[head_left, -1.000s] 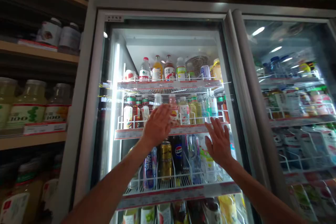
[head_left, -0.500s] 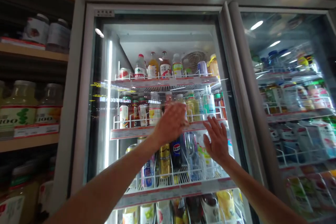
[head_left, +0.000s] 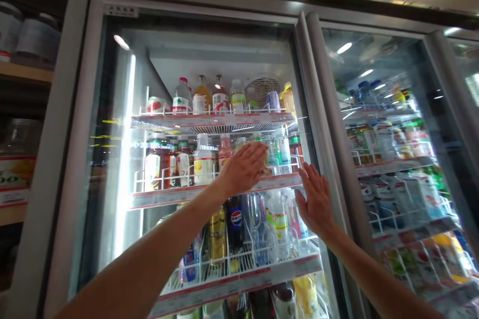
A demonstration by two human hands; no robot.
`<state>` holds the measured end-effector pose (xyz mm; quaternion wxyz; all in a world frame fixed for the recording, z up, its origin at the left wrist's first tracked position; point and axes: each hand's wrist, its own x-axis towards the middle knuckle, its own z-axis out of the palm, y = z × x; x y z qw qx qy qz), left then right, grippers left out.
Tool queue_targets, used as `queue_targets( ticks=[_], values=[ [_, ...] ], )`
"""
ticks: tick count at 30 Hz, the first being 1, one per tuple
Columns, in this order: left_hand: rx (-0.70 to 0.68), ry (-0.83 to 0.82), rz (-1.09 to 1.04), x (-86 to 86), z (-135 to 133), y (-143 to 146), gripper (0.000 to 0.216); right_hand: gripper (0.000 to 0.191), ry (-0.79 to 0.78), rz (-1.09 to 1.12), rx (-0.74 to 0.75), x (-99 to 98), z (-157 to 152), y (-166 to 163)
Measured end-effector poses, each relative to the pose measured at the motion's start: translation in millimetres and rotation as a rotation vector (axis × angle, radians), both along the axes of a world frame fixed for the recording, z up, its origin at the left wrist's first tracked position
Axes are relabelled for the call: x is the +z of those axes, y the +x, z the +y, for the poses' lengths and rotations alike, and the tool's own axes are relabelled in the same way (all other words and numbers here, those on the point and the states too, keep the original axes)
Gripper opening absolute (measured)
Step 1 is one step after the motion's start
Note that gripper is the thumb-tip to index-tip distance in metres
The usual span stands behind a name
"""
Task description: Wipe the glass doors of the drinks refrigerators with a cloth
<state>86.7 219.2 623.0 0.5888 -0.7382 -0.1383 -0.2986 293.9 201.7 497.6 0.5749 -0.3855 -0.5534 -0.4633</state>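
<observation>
My left hand [head_left: 245,167] is pressed flat near the middle of the closed glass door [head_left: 209,45], fingers together and pointing right. Under its fingers shows the edge of a pale, crumpled cloth [head_left: 265,171], mostly hidden by the hand. My right hand [head_left: 316,199] is open, palm toward the glass and fingers stretched upward, close to the door's right frame. It holds nothing. Behind the glass, bottles stand on wire-fronted shelves, among them a dark Pepsi bottle [head_left: 235,219] and a gold can [head_left: 217,234] below my left hand.
A second glass door [head_left: 374,60] with more drinks stands to the right, beyond the grey vertical door edges [head_left: 318,109]. On the left, a wooden shelf [head_left: 22,71] carries large bottles and jars. Bright ceiling lights reflect in the glass.
The view has swung right, so the door sits further left in the picture. My left hand stays on the glass with the cloth, less blurred; my right hand is nearer the door's right frame.
</observation>
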Motion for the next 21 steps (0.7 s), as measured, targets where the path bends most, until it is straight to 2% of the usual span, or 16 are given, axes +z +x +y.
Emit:
queue_targets(
  ticks=[2,3,4,5,7,9,10,11,13,15,16,19,21],
  values=[
    [0.013,-0.011,-0.316,9.0,1,11,0.050,0.057,0.010,0.013,-0.023,2.4,0,12],
    [0.011,-0.012,-0.426,9.8,2,17,0.050,0.057,0.016,0.006,-0.026,3.2,0,18],
    [0.003,-0.011,-0.450,7.3,1,25,0.050,0.057,0.023,-0.008,-0.026,3.7,0,24],
    [-0.008,-0.008,-0.385,2.2,1,33,0.049,0.057,0.028,-0.025,-0.022,4.2,0,29],
    [-0.036,-0.001,-0.049,-9.2,0,47,0.045,0.057,0.041,-0.059,-0.010,5.4,-1,39],
    [-0.047,-0.013,0.252,-11.2,0,59,0.044,0.057,0.064,-0.073,0.004,7.9,-2,48],
    [-0.039,-0.024,0.286,-7.3,-1,63,0.045,0.057,0.077,-0.069,0.014,9.8,-2,51],
    [-0.024,-0.037,0.234,-1.3,-1,68,0.047,0.056,0.091,-0.062,0.028,12.0,-2,53],
    [0.006,-0.055,-0.001,8.2,-2,78,0.050,0.056,0.116,-0.044,0.065,17.1,-3,56],
    [0.001,-0.056,-0.089,2.6,-4,88,0.048,0.055,0.138,-0.028,0.108,21.6,-4,59],
    [-0.015,-0.054,-0.016,-6.8,-6,93,0.046,0.055,0.153,-0.018,0.130,23.1,-5,60],
    [-0.078,-0.040,0.378,-40.2,-8,99,0.042,0.055,0.197,0.006,0.183,23.8,-9,67],
    [-0.102,-0.036,0.481,-44.9,-7,97,0.041,0.055,0.190,-0.008,0.185,21.2,-11,71]
  ],
)
